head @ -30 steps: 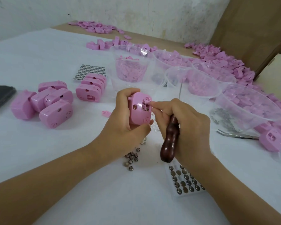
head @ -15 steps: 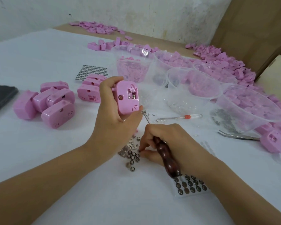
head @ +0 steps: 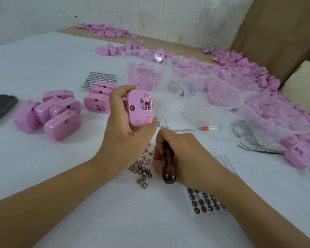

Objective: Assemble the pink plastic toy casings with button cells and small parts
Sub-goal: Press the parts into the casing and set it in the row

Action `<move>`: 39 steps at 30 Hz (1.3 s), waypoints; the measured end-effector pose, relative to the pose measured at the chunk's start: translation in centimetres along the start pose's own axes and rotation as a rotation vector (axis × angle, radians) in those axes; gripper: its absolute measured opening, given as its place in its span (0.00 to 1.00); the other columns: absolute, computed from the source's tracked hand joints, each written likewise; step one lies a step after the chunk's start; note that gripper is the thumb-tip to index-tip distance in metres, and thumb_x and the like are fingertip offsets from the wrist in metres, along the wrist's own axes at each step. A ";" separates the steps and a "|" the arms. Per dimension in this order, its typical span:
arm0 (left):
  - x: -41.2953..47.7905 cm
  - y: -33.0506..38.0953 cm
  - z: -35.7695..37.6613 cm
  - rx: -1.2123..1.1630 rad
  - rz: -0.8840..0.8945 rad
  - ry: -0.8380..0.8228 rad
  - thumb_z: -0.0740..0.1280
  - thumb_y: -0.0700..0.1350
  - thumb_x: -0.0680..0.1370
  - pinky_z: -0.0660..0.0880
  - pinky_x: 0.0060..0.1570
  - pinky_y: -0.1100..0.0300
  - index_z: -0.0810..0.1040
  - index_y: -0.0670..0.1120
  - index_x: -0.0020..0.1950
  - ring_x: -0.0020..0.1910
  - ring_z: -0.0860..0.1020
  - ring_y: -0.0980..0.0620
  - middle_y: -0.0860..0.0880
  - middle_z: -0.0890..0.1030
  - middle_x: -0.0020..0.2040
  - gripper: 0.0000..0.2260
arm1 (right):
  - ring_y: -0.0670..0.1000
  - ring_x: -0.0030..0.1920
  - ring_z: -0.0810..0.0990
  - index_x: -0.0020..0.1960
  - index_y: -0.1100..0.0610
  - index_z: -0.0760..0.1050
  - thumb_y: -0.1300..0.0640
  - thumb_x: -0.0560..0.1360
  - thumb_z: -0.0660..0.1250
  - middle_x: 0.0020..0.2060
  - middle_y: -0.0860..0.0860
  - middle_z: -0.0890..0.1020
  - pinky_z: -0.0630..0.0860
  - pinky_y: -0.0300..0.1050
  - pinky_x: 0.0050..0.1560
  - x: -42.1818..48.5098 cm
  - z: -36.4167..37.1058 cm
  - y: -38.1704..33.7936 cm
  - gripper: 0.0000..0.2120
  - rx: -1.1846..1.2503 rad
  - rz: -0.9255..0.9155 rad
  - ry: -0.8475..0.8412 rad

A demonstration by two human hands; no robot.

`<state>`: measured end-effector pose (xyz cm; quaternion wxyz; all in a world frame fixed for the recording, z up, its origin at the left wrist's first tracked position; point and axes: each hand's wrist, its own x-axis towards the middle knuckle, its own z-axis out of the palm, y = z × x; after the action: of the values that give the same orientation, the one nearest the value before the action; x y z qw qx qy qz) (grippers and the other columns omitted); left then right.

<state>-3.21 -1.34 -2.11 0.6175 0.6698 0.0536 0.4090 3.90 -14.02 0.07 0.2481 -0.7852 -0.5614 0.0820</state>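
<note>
while the right hand (head: 179, 156) had dropped away from the casing (head: 139, 108) since a second before, the left hand (head: 122, 133) held that casing up, fingers and thumb wrapped round it, its open bay showing cells seated inside. the right hand lay just below, fingers curled round a wooden-handled tool (head: 167, 173), its tip among tiny screws (head: 158, 124); whether it also pinched a part could not be told. judging by this, the cells were in and a screw or cover came next. loose cells (head: 144, 171) lay between the wrists, a cell tray (head: 204, 203) by the right forearm, finished casings (head: 61, 113) left of the left hand, bowls (head: 247, 111) beyond the right. white cloth (head: 43, 59) covered the table; a stained wall (head: 115, 15) stood behind.
</note>
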 end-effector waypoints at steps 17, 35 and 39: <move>-0.7 0.1 0.7 0.045 -0.144 -0.251 0.68 0.40 0.65 0.81 0.44 0.53 0.65 0.57 0.57 0.41 0.80 0.55 0.62 0.77 0.44 0.24 | 0.48 0.35 0.75 0.37 0.51 0.60 0.77 0.62 0.68 0.34 0.51 0.77 0.70 0.27 0.35 0.0 -0.9 0.8 0.25 0.166 -0.215 0.664; -0.7 0.2 0.6 0.039 -0.177 -0.275 0.71 0.37 0.68 0.75 0.33 0.68 0.66 0.55 0.54 0.34 0.77 0.63 0.65 0.78 0.37 0.23 | 0.57 0.28 0.72 0.33 0.63 0.70 0.76 0.60 0.66 0.28 0.55 0.76 0.70 0.49 0.27 0.5 -0.5 0.8 0.11 -0.289 -0.317 0.644; -0.4 0.1 0.4 0.033 -0.206 -0.234 0.72 0.37 0.70 0.76 0.36 0.67 0.67 0.55 0.55 0.37 0.78 0.62 0.59 0.79 0.41 0.22 | 0.58 0.29 0.77 0.32 0.64 0.71 0.76 0.61 0.70 0.28 0.55 0.78 0.71 0.47 0.31 0.4 -0.2 1.1 0.11 -0.324 -0.362 0.729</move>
<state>-3.29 -1.91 -2.17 0.6472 0.7138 0.0564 0.2615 5.09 -14.01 -0.22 0.3141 -0.6806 -0.5712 -0.3345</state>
